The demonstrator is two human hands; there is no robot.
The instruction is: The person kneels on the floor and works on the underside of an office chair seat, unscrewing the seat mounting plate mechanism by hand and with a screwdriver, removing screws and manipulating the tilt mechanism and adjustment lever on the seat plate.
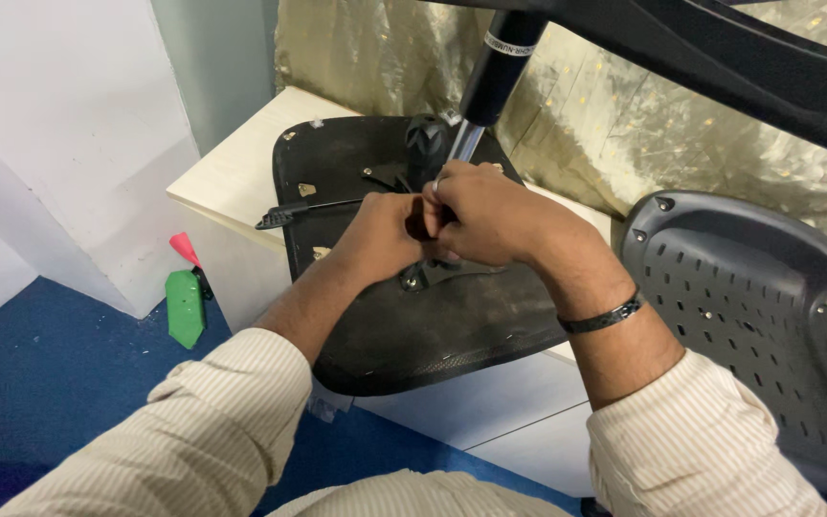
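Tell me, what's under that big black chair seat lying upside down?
The black chair seat rests on a pale cream table, its near edge overhanging white panels. The tabletop right beneath it is covered, so anything lying there cannot be seen.

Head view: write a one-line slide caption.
Both hands work at the mechanism under an upturned black chair seat on a cream cabinet.

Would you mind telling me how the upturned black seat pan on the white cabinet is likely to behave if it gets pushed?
The seat pan overhangs the white cabinet at its near edge, so a push toward the person could probably tip it off. It looks like a broad, rigid shell, likely stiff rather than floppy. The gas cylinder standing above it probably makes it top-heavy.
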